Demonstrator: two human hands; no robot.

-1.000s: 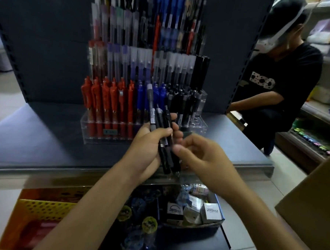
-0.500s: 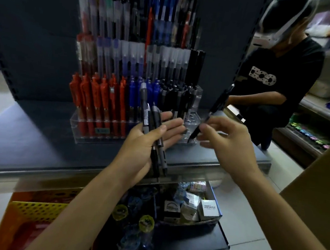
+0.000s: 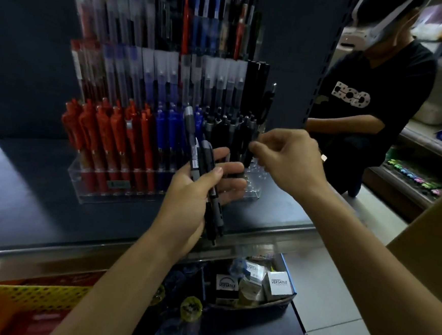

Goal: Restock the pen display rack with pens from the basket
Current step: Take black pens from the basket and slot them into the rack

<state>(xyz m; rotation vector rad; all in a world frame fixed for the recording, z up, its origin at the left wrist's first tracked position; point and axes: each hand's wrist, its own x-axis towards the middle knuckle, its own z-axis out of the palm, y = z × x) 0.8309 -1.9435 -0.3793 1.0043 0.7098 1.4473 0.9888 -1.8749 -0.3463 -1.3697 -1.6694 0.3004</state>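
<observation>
Left hand (image 3: 199, 192) curls round a bundle of black, grey-gripped click pens (image 3: 202, 160), at 6 o'clock of the clear acrylic tiered pen rack (image 3: 123, 188). Right hand (image 3: 292, 157) pinches one slim black pen (image 3: 266, 102) by thumb and fingertips, near-upright at the rack's 3 o'clock end. Yellow perforated plastic basket (image 3: 32, 298) lies at 7 o'clock.

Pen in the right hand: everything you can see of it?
The black pen is slim, seemingly plastic, silvery tip uppermost. It stands nearly upright, leaning right, pinched low on its barrel by the right hand. Its lower end hangs over the right end of the clear display rack, beside racked black pens; whether it sits in a slot is unclear.
</observation>
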